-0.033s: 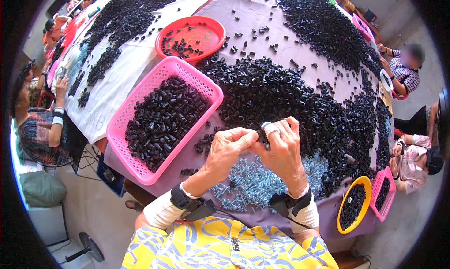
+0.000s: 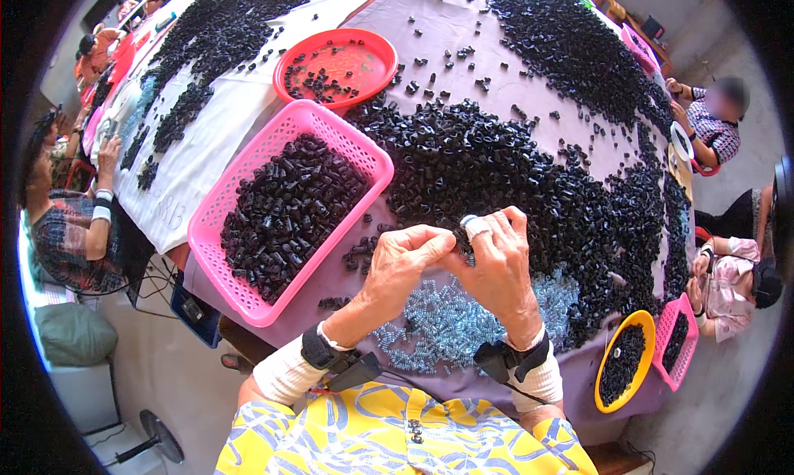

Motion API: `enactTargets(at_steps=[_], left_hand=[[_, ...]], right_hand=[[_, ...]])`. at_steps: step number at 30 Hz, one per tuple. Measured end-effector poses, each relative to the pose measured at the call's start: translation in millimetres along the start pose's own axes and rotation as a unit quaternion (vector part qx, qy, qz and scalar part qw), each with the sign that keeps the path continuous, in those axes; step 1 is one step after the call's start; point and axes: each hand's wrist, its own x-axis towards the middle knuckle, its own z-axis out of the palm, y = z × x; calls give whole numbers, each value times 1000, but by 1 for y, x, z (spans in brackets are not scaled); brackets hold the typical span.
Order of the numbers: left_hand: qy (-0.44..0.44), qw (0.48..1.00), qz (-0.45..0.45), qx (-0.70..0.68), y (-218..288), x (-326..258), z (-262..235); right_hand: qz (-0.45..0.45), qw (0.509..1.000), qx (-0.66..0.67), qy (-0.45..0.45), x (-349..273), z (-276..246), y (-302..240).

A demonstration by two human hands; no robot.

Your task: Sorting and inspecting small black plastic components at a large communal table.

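Observation:
My left hand (image 2: pixel 390 270) and my right hand (image 2: pixel 503 267) meet above the near part of the table, thumbs and fingertips pinched close together. What they pinch is too small and too covered by the fingers to make out. A pale wrap circles a finger of the right hand. Just below the hands lies a heap of small bluish coil springs (image 2: pixel 438 330). Beyond them spreads a large pile of small black plastic parts (image 2: pixel 471 157). Left of my left hand, a pink perforated basket (image 2: pixel 339 126) holds many more black parts.
A red bowl (image 2: pixel 368 66) with a few black parts stands behind the basket. At the right edge are a yellow bowl (image 2: pixel 602 386) and a smaller pink basket (image 2: pixel 663 343), both holding black parts. Other people sit along both sides. A round black-based stand (image 2: pixel 159 438) is on the floor, lower left.

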Motion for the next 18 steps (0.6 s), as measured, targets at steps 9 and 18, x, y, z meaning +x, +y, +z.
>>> enactTargets(at_steps=[9,18], left_hand=[[-10,999,-36,-4,8,1,-1],[-5,999,-35,-15,5,-4,-3]], right_hand=[[-20,999,30,8,-1,3,8],[-49,996,75,20,-3,5,9]])
